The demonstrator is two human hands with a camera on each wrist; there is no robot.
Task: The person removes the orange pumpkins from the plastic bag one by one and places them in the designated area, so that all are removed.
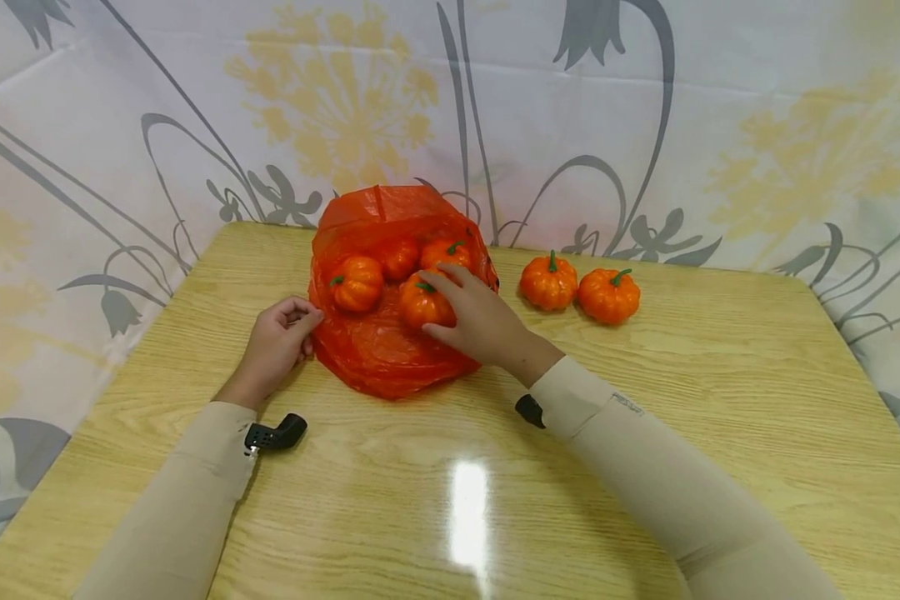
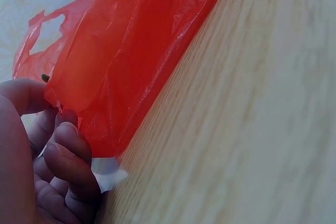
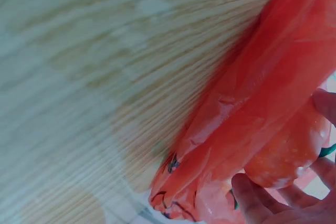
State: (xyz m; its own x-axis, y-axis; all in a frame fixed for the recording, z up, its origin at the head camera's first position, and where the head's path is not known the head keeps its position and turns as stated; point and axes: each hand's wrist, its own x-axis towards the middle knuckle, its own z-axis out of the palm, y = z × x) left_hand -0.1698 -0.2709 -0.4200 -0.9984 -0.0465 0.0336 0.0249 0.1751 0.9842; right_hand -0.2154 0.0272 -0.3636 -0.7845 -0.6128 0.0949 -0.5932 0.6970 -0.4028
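Observation:
An open red plastic bag (image 1: 390, 358) lies on the table with several small orange pumpkins in its mouth. At the bag's left edge, my left hand (image 1: 277, 337) pinches the rim between thumb and fingers; the left wrist view shows the thin plastic (image 2: 131, 66) caught there. My right hand (image 1: 480, 325) reaches over the bag's right side and holds a green-stemmed pumpkin (image 1: 420, 307) inside the opening. In the right wrist view, fingers spread around that pumpkin (image 3: 286, 153). Near it in the bag sit a left pumpkin (image 1: 358, 284), a back one (image 1: 399, 258) and a back-right one (image 1: 444, 254).
Two more pumpkins, one nearer the bag (image 1: 548, 287) and one farther right (image 1: 609, 300), stand side by side on the wooden table (image 1: 720, 400). A floral cloth (image 1: 510, 125) hangs behind the table's far edge.

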